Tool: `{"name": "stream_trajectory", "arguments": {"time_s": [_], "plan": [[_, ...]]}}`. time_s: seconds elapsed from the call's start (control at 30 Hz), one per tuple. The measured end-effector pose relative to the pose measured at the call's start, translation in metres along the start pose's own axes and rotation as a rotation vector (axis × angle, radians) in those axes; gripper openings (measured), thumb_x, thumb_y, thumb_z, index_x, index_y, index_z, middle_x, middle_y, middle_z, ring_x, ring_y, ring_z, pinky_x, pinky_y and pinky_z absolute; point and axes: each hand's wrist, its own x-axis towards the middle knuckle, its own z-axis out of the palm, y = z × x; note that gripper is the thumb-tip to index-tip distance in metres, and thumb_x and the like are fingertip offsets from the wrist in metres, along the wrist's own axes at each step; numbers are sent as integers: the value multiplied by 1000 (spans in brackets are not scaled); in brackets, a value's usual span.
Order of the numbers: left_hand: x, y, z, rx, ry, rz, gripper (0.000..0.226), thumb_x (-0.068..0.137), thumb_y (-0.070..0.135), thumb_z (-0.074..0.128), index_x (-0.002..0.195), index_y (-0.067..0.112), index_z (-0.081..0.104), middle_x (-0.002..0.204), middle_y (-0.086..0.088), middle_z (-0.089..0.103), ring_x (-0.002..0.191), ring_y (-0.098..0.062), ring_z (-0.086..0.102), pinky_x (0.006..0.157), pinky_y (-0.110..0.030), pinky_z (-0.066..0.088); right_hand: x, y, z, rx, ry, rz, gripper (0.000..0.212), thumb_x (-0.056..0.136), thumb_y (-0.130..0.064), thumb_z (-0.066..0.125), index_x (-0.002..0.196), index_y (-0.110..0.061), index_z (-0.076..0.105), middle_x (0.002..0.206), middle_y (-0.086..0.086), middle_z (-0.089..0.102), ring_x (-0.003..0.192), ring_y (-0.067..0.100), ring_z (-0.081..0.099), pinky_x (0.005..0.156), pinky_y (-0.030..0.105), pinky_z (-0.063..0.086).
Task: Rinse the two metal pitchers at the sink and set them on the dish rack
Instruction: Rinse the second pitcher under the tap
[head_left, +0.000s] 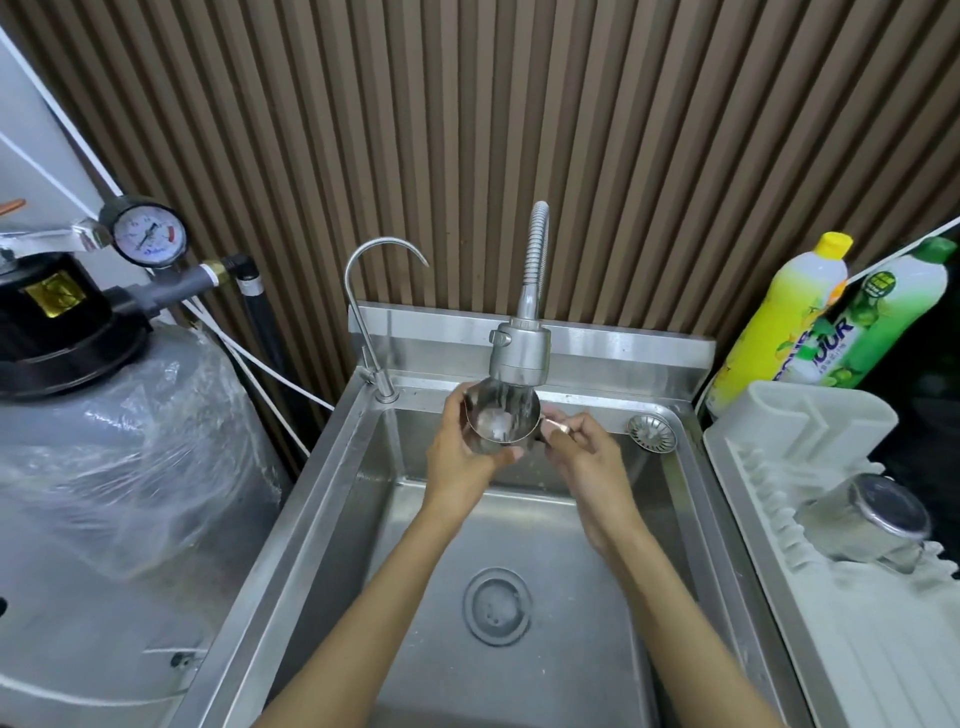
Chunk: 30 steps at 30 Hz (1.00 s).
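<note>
Stainless sink (332, 519): deep basin, bare floor around the drain (497, 606), walls close on both flanks of the forearms; open room lies mainly upward and toward the person. Dish rack (810, 431), white plastic, just beside the sink's right rim: one metal pitcher (865, 525) already lies tipped on its ribs, so that half of the task reads as done; free ribs show behind and ahead of it. Spray faucet (521, 353): head hangs directly over the work, water running; little clearance above the pitcher mouth. Second pitcher (501, 422): held upright under the stream, over the basin's back portion, being rinsed; draining and transfer to the rack remain. Left hand (460, 452): wrapped round the pitcher body. Right hand (582, 457): fingers closed on the handle. Loose strainer (652, 432) on the back ledge sits along the likely path rightward to the rack.
</note>
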Motion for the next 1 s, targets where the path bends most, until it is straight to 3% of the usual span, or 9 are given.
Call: {"name": "stream_trajectory", "arguments": {"time_s": [0.1,0.23,0.33,0.43,0.57,0.63,0.73,0.87,1.0], "plan": [[-8,12,0,250,119,147,80,64,8,79,133,26,43,116,9,43,113,-11,42,99,-23,41,2,14,5,406,-126,168,23,89,-7,51,67,-12,46,90,11,63,91,24,62,87,30,51],[-25,5,1,657,238,-3,88,65,53,73,141,23,39,127,-3,45,121,-24,38,101,-37,34,0,9,-4,132,-137,294,14,88,-19,57,80,-7,56,78,16,64,73,28,65,70,35,61],[-24,-13,4,399,85,-115,76,60,59,73,122,20,57,115,-5,61,112,-22,57,95,-33,46,2,-4,-15,-242,46,206,18,80,-23,67,71,-10,59,69,14,64,60,24,62,62,40,59],[-16,-20,12,27,-22,-182,55,61,32,83,110,20,61,107,-2,72,106,-18,66,95,-32,51,-1,-14,-12,-471,154,-57,21,76,-22,70,61,-19,56,74,7,69,69,20,63,73,34,53],[-1,-10,13,-8,44,71,67,63,11,82,114,38,48,113,7,64,107,-10,61,98,-22,47,-6,-2,1,51,10,-76,20,85,-7,60,71,-20,52,110,-3,66,102,10,61,91,24,46],[-1,-3,7,141,93,207,76,63,10,81,124,34,45,118,13,52,112,-7,51,99,-9,39,-4,11,4,386,-77,36,24,88,-1,52,69,-14,46,103,5,65,97,15,60,91,26,47],[-14,-1,1,451,207,301,83,59,27,77,137,21,46,116,3,49,113,-20,45,98,-28,41,-8,22,0,492,-145,209,17,89,-6,50,72,-10,47,80,10,70,79,19,67,82,27,56],[-28,-6,3,635,164,57,102,49,72,58,137,21,47,105,-2,49,107,-22,48,89,-30,40,-16,9,-14,54,-66,275,14,86,-18,59,79,-7,58,69,7,70,65,17,68,64,27,59],[-23,-19,11,259,5,-108,66,54,61,73,108,24,64,99,3,67,98,-17,64,82,-25,47,-12,-12,-16,-549,198,-6,18,79,-25,66,68,-12,59,75,15,70,71,28,65,71,39,57]]}}
